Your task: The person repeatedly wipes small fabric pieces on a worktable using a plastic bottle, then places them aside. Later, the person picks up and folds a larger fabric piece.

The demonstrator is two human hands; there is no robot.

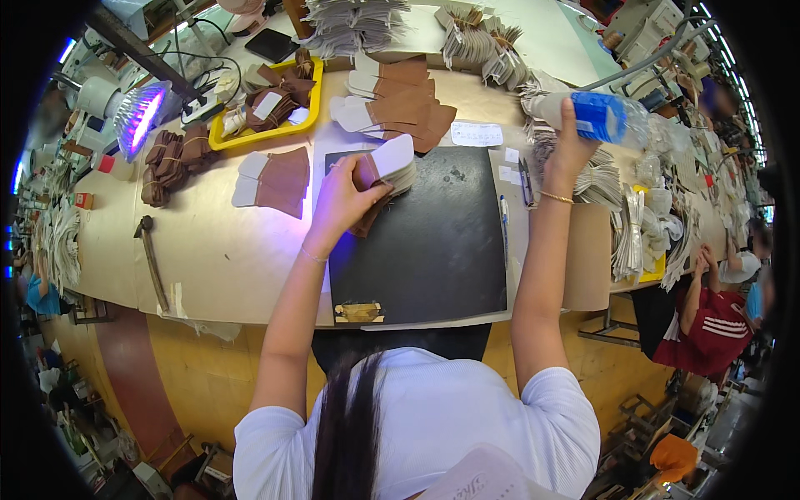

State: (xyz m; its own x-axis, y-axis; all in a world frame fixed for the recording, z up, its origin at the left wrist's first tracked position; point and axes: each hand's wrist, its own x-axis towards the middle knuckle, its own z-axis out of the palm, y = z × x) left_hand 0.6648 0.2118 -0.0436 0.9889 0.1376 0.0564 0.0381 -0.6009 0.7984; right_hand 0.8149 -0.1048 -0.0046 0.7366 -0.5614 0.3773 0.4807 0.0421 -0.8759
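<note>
My left hand [343,198] is closed round a stack of brown pieces with white rounded ends [392,162], at the far left part of a black board [429,250]. My right hand [570,148] is raised at the right and grips a clear plastic bottle with a blue label [598,117]. The bottle lies nearly level, its base pointing right; a whitish part shows at its left end. Left of the board rests a fanned group of similar brown and white pieces [279,179]. More brown pieces [417,108] overlap beyond the board.
A hammer [150,258] lies at the left. Tied brown bundles [179,158] and a yellow tray [312,117] stand near a lit lamp [142,117]. A pen [504,221] lies along the board's right edge. Bundled pale pieces [596,179] crowd the right; another person [708,325] sits beyond.
</note>
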